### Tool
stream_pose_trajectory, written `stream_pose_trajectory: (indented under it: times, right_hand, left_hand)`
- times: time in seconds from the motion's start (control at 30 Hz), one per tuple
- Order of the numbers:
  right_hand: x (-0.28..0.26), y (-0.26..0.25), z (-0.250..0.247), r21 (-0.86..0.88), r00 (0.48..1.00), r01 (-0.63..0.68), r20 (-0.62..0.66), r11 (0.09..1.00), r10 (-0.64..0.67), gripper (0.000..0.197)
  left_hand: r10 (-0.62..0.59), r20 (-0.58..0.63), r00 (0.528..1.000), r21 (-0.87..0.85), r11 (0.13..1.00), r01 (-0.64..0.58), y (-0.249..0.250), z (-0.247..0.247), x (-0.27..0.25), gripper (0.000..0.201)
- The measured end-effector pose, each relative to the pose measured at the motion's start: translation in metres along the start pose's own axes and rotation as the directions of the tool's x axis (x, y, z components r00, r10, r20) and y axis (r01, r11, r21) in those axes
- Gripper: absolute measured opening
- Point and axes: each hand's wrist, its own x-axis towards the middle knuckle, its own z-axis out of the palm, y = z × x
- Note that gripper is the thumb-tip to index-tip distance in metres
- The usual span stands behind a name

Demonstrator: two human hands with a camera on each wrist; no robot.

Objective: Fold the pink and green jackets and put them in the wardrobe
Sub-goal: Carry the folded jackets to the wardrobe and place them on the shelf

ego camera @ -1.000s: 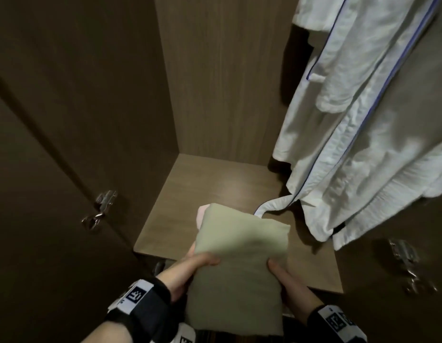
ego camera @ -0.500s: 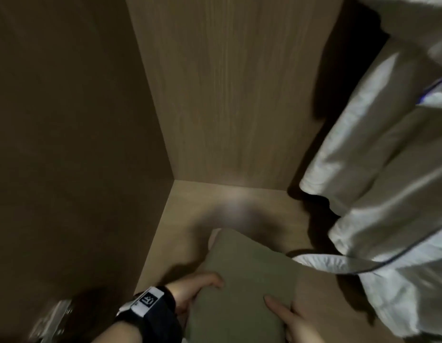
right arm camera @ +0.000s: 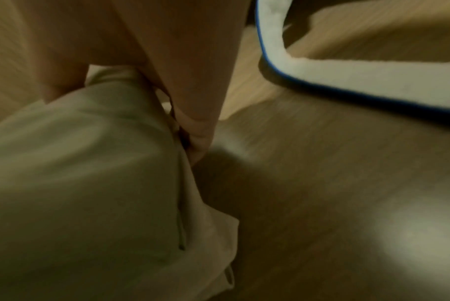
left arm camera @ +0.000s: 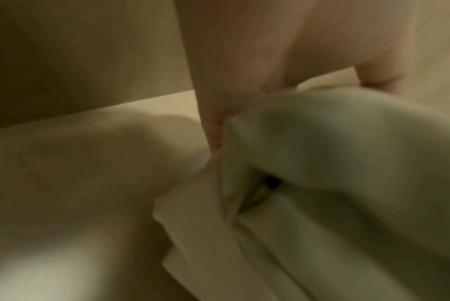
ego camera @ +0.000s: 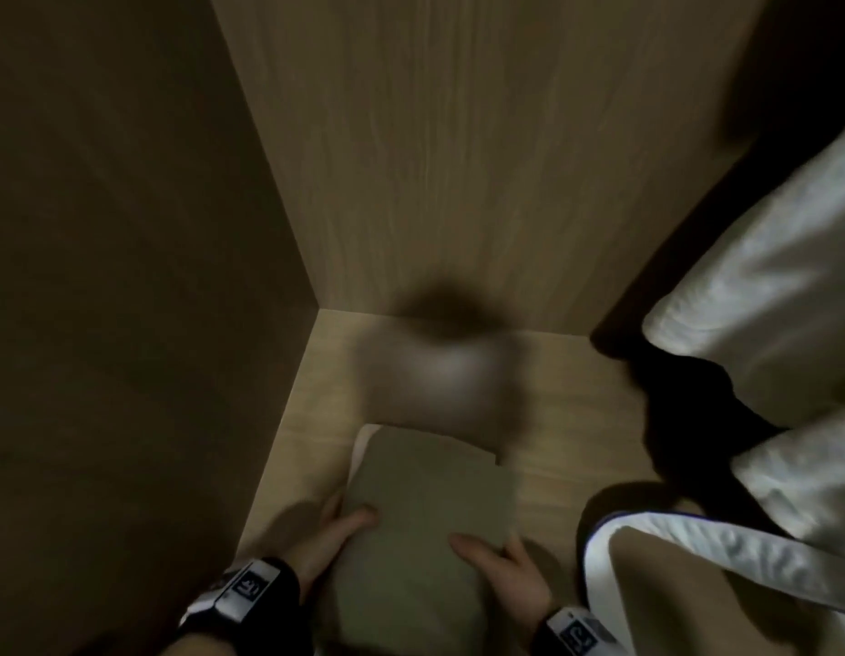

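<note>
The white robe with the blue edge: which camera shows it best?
The head view: the white robe hangs at the right of the wardrobe. The right wrist view catches only one blue-edged strip of it over the shelf; the left wrist view shows none.

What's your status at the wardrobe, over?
Left hand and right hand grip folded green jacket, pink jacket beneath. Stack low over wardrobe shelf. White robe hangs close right.

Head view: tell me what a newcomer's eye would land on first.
First, the folded green jacket low in the middle, held from both sides by the left hand and the right hand over the wooden wardrobe floor, with a paler layer peeking out at its far left corner. Next, the white robe with blue piping hanging at the right. A blurred patch sits near the back wall.
</note>
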Motion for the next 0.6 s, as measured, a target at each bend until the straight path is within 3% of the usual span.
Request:
stream_pose_trajectory:
  times: [0.1, 0.2, 0.3, 0.37, 0.43, 0.5, 0.6]
  right_hand:
    - [0.007, 0.010, 0.013, -0.075, 0.998, -0.060, 0.017, 0.995, 0.062, 0.054]
    - [0.016, 0.008, 0.020, -0.168, 0.998, -0.063, 0.014, 0.984, 0.066, 0.056]
    - [0.020, -0.002, 0.021, -0.512, 0.998, 0.034, -0.030, 0.859, -0.057, 0.059]
    - [0.017, -0.009, 0.020, -0.581, 0.987, 0.129, 0.000, 0.804, -0.158, 0.052]
    - [0.012, -0.012, 0.018, -0.425, 0.987, 0.155, 0.037, 0.892, -0.154, 0.039]
    - [0.006, -0.014, 0.015, -0.151, 0.999, 0.048, 0.031, 0.987, -0.044, 0.033]
    - [0.004, -0.015, 0.003, 0.096, 0.995, -0.095, 0.020, 0.991, 0.093, 0.041]
  left_hand:
    - [0.028, -0.079, 0.997, 0.066, 0.998, -0.023, -0.018, -0.014, 0.006, 0.048]
    - [-0.033, -0.130, 0.991, -0.055, 0.998, 0.026, -0.027, -0.020, 0.008, 0.038]
    - [-0.060, -0.309, 0.949, -0.079, 0.996, 0.038, -0.033, -0.018, 0.006, 0.038]
    - [-0.026, -0.365, 0.931, -0.059, 0.998, 0.005, -0.042, -0.021, 0.005, 0.037]
    - [-0.043, -0.221, 0.974, 0.018, 0.999, 0.048, -0.051, -0.023, 0.003, 0.031]
    - [-0.014, -0.198, 0.980, 0.091, 0.995, 0.032, -0.057, -0.025, -0.006, 0.021]
    - [0.011, -0.186, 0.983, 0.139, 0.990, 0.015, -0.066, -0.022, -0.012, 0.015]
